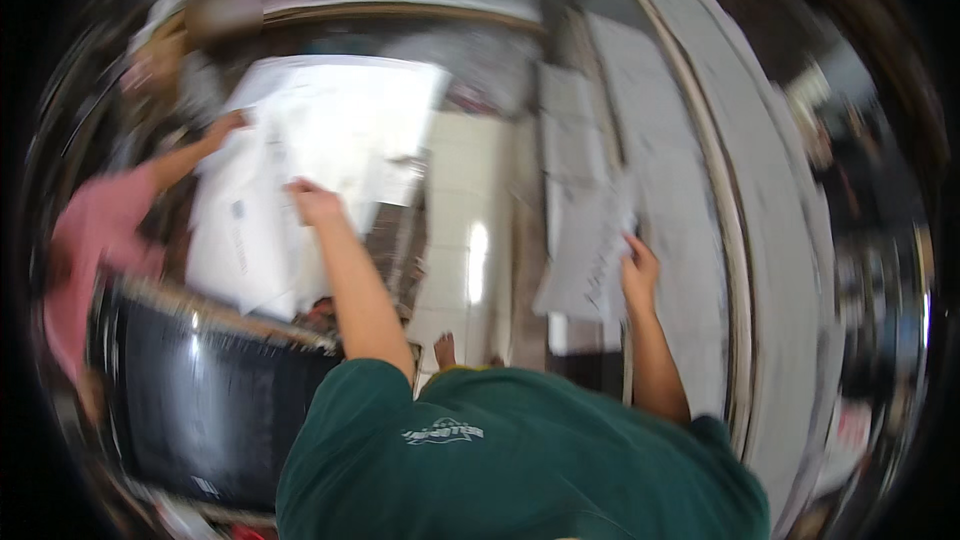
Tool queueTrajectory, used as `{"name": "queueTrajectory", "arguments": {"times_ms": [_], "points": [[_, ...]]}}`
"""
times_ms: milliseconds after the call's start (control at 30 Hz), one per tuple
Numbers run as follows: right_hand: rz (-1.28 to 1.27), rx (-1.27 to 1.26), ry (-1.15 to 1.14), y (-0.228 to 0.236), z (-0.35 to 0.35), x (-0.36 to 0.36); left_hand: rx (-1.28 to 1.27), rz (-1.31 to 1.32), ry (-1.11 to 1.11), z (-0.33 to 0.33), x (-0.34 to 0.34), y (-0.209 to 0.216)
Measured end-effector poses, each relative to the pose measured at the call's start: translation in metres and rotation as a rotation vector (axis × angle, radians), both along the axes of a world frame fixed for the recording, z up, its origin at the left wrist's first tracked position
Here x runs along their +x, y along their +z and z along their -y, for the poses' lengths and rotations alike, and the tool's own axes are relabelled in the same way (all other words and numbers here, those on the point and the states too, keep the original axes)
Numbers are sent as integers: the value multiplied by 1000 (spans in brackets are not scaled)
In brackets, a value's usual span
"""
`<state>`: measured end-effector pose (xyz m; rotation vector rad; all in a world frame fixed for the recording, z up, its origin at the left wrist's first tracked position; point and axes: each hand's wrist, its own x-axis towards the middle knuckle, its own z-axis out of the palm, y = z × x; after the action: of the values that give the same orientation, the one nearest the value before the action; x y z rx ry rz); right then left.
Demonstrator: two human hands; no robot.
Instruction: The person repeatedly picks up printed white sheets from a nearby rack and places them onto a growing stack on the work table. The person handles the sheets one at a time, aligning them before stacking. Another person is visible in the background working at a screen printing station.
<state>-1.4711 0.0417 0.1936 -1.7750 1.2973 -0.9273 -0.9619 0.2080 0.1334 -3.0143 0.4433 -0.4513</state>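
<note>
My left hand (315,202) is closed, its fingertips pinching the edge of a white printed sheet (235,240) that hangs at the left; motion blurs the grip. Behind it lies a stack of large white sheets (345,90). At the right, my right hand (641,268) pinches the edge of a white paper sheet (590,250) with dark handwriting. That sheet hangs beside a long pale surface, and its lower end is in front of my right side. Too much blur covers the writing to make it out.
A person in a pink top (110,220) stands at the left, one hand (228,127) at the white sheets. A black box-like thing with a glossy face (215,400) is near my left side. Long pale shelves (680,190) run along the right. Light floor tiles (455,230) lie between.
</note>
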Motion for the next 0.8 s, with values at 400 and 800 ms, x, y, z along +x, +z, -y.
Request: {"name": "queueTrajectory", "arguments": {"times_ms": [400,800], "points": [[-356,-48,-536,-16,-123,-200,-2530,-1129,-257,116,-279,101],[-518,-128,-765,-82,-73,-554,-2041,-1529,-271,33,-447,44]]}}
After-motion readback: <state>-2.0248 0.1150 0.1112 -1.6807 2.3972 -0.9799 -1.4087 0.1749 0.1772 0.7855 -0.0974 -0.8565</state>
